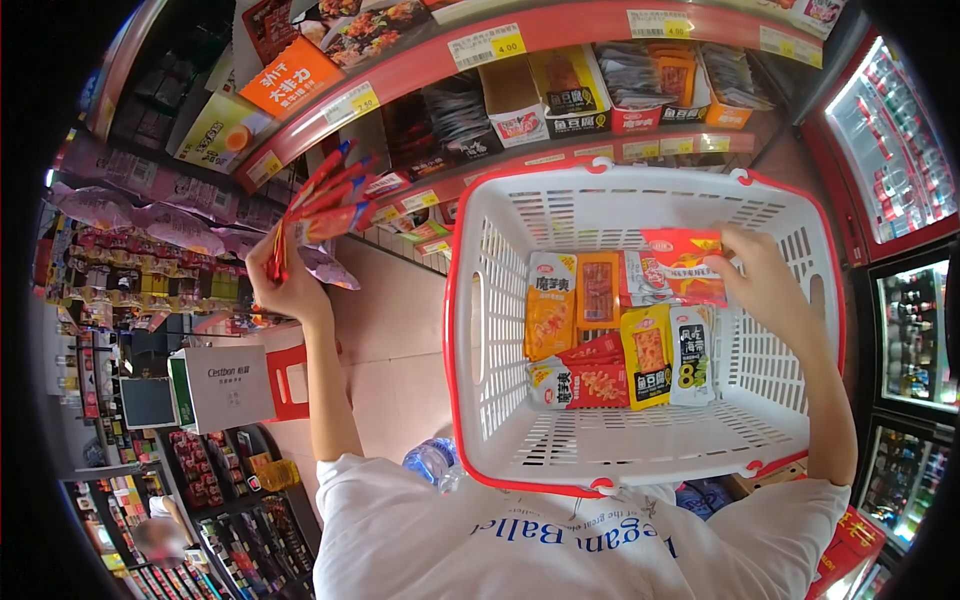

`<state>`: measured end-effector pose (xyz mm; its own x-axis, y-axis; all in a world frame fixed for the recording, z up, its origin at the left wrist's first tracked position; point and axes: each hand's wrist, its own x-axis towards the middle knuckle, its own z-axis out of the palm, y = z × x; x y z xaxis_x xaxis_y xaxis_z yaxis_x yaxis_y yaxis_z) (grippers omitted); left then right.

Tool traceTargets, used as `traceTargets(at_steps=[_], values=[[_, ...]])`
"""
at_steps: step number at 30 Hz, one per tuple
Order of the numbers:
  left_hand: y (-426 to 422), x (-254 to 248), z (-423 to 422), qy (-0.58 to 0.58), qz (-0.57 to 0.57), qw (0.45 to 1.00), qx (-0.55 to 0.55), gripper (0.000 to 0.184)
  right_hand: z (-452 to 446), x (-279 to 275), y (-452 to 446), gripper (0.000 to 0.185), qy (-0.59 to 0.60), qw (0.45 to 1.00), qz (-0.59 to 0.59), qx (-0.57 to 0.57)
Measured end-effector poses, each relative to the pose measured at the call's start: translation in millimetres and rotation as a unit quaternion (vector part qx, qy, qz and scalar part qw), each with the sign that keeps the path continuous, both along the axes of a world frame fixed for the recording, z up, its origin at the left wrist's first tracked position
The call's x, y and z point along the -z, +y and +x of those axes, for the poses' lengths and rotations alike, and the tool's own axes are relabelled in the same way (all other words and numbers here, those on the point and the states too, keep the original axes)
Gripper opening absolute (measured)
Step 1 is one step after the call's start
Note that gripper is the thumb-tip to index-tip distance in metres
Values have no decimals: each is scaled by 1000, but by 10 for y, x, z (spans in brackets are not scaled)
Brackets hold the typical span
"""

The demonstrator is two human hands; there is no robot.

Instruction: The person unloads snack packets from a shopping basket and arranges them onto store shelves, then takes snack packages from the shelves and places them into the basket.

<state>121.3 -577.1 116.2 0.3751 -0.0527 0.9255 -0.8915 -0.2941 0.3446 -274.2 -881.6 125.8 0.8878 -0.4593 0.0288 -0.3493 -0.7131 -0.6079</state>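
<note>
Notably, the hands sit well apart, on opposite sides of the basket's left rim. Right hand [758, 272]: fingers pinched on the right edge of a red packet [680, 262], which lies just left of them, inside the basket [600, 205]; cannot tell whether it touches the floor. Left hand [285, 283]: clamped round a bunch of red packets [325, 205], outside the basket. Bunch's long axis runs up from the fist, away from the body, fanned toward the shelf [580, 32]. Right hand is nearer the laid-out packets [649, 355].
</note>
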Motion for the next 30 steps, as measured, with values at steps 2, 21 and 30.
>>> traceTargets(at_steps=[2, 21, 30], values=[[57, -115, -254, 18, 11, 1000, -1, 12, 0, -13, -5, 22, -17, 999, 33, 27], [-1128, -971, -1995, 182, 421, 809, 367, 19, -26, -374, 367, 10, -243, 921, 209, -219], [-1807, -553, -1995, 167, 427, 748, 479, 26, -21, -44, 448, 25, -176, 965, 192, -17]])
